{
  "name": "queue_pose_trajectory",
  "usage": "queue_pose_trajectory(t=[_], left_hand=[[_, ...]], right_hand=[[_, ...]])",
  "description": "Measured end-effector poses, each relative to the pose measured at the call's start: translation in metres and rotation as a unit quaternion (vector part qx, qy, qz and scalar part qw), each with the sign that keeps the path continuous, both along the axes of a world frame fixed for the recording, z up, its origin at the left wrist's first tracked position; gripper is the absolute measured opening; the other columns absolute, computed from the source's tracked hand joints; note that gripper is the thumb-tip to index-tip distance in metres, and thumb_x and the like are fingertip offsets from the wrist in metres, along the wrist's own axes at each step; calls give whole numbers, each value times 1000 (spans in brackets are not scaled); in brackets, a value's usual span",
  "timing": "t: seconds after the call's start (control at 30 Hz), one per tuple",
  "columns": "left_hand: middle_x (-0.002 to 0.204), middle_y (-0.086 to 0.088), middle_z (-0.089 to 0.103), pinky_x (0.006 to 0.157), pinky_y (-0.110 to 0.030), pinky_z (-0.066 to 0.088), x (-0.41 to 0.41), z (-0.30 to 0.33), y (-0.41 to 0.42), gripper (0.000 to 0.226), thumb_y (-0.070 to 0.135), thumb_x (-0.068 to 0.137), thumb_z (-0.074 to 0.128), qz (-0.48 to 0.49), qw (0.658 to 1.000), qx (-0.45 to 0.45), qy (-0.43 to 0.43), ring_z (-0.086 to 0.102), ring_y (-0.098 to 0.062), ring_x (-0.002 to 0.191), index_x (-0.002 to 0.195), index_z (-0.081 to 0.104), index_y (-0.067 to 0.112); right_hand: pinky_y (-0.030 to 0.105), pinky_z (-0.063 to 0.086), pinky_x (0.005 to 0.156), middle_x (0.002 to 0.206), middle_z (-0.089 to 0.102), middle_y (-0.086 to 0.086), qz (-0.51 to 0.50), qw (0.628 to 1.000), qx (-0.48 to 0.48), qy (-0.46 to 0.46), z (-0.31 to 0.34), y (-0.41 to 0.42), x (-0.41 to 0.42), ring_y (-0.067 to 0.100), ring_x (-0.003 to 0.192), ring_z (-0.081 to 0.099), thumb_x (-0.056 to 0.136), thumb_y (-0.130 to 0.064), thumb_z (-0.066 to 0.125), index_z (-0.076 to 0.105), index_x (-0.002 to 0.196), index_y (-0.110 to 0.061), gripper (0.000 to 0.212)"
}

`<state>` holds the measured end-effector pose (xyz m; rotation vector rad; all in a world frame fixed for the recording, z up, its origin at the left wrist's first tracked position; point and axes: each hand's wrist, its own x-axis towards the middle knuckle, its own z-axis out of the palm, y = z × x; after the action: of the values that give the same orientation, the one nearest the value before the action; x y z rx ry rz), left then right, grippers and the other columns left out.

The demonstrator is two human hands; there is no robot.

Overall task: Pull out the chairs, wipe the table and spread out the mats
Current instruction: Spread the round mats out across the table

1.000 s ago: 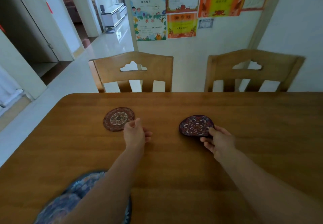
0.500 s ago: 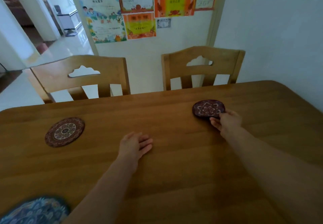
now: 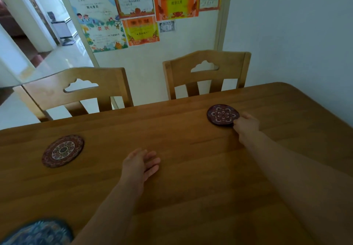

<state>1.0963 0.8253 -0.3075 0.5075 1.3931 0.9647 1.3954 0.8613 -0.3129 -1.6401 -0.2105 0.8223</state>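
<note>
Mats lie spread across a wooden surface (image 3: 191,187). At the bottom left corner of the view, a blue patterned mat (image 3: 36,232) sits at the near edge, blurred and partly cut off by the frame. Further back on the left, a round reddish mat (image 3: 63,150) with a pale ringed centre lies flat on the wood, well apart from both hands. Behind it, across the far edge, stands a wooden chair (image 3: 76,90) with a cloud-shaped cutout in its backrest.

Near the middle, the left hand (image 3: 140,165) rests on the bare wood with its fingers (image 3: 152,163) straight and relaxed, holding nothing, pointing toward the right. Behind it on the wall hang several colourful certificates (image 3: 141,9), and a second chair (image 3: 206,72) of the same design stands at the far edge.

On the right, a dark round mat (image 3: 221,115) with a floral pattern lies close to the far edge, in front of the second chair. The right hand (image 3: 246,124) reaches out to it, its fingers curled onto the near right rim of this mat, gripping it there. The mat appears flat against the wood.
</note>
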Motion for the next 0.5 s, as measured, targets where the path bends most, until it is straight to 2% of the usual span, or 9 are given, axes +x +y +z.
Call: queue_pose_trajectory(t=[0.07, 0.13, 0.2, 0.23, 0.27, 0.37, 0.43, 0.5], left_hand=[[96, -12, 69, 71, -37, 56, 4, 4, -11, 36, 15, 103, 45, -10, 1000, 7, -3, 68, -26, 84, 138, 43, 11], [97, -12, 69, 70, -37, 55, 8, 10, -23, 33, 16, 103, 45, -20, 1000, 9, -4, 68, -26, 85, 136, 44, 13], [99, -12, 69, 71, -37, 55, 13, 14, -36, 27, 17, 103, 45, -31, 999, 6, -7, 68, -26, 85, 130, 47, 15], [99, -12, 69, 70, -37, 55, 16, 16, -44, 24, 17, 103, 45, -37, 999, 3, -8, 68, -26, 85, 127, 48, 14], [99, -12, 69, 70, -37, 55, 20, 17, -51, 22, 17, 103, 45, -43, 999, 0, -9, 67, -26, 84, 125, 49, 14], [97, -12, 70, 70, -37, 55, 34, 18, -77, 19, 18, 103, 47, -62, 998, -12, -13, 68, -26, 84, 121, 51, 14], [97, -12, 70, 71, -38, 55, 47, 19, -97, 19, 18, 103, 46, -82, 996, -19, -16, 67, -25, 84, 121, 52, 14], [98, -12, 69, 73, -38, 54, 63, 21, -120, 18, 18, 103, 46, -109, 993, -28, -20, 67, -26, 86, 119, 52, 14]], right_hand=[[32, 43, 106, 141, 51, 15, 21, 999, -3, -25, 3, -10, -1, 26, 127, 51, 91, 5, 56, 45, 143, -5, 54], [30, 45, 101, 133, 56, 14, 36, 998, -9, -41, 6, -23, 0, 25, 121, 54, 92, 5, 53, 49, 140, -5, 49], [24, 51, 78, 106, 63, 10, 49, 996, -30, -70, 7, -38, 1, 20, 90, 60, 94, 2, 50, 55, 135, -7, 42], [19, 49, 64, 96, 62, 7, 57, 993, -42, -93, 8, -48, 1, 16, 75, 56, 94, 1, 50, 57, 132, -8, 40], [16, 46, 58, 95, 63, 6, 73, 989, -49, -117, 6, -58, 3, 14, 70, 53, 95, 0, 50, 58, 131, -10, 38], [15, 45, 66, 121, 61, 5, 153, 963, -82, -205, 12, -100, 6, 14, 92, 57, 95, -1, 50, 60, 129, -12, 37], [16, 45, 72, 122, 61, 4, 205, 938, -96, -262, 18, -134, 8, 15, 99, 57, 96, -1, 49, 60, 128, -14, 36], [14, 45, 66, 116, 62, -1, 251, 912, -110, -306, 20, -168, 15, 15, 92, 60, 98, -6, 49, 60, 126, -18, 33]])
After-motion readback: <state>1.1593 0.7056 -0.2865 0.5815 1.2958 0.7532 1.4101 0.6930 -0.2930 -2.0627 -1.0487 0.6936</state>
